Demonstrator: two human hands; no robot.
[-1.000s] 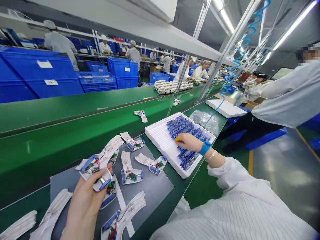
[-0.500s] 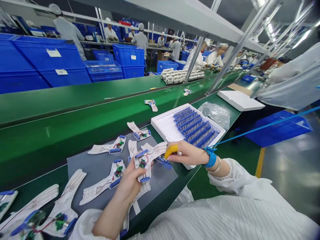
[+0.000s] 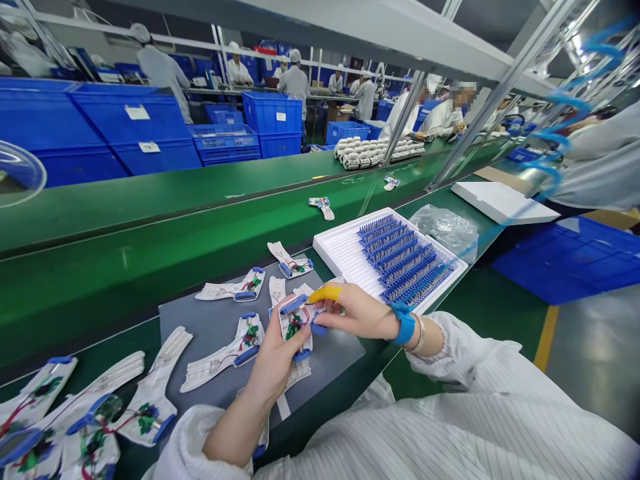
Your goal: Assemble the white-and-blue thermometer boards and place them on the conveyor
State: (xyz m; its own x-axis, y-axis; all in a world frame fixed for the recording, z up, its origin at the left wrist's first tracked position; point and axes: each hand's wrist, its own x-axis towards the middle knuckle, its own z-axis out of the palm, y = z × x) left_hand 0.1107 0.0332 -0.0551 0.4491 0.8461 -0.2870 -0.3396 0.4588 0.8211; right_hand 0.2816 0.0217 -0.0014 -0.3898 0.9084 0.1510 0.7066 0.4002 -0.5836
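Note:
My left hand (image 3: pixel 275 357) is closed around a white plastic housing half (image 3: pixel 306 345), its open side up. Inside the shell are a green circuit board, red wires and blue end pieces. My right hand (image 3: pixel 357 312), a yellow cover on its index finger, closes over the housing's narrow arm, index fingertip and thumb at the near end. A small blue piece (image 3: pixel 319 325) shows by the right thumb; whether I pinch it is unclear. Fingers hide most of the arm. Similar housing halves (image 3: pixel 245 333) lie on a grey mat (image 3: pixel 173 327) beneath and left of my hands.
A white foam tray (image 3: pixel 340 250) with rows of small blue-edged parts stands right of the mat. Beyond it lie a clear plastic bag (image 3: pixel 445 230) and a white foam lid (image 3: pixel 503 202). More housings crowd the lower left. A blue coiled cord (image 3: pixel 555 133) hangs at right.
My right hand has moved left onto the held housing, index finger now reaching its wired end. The cord has swung from taut to a blurred coil. The view has shifted slightly left.

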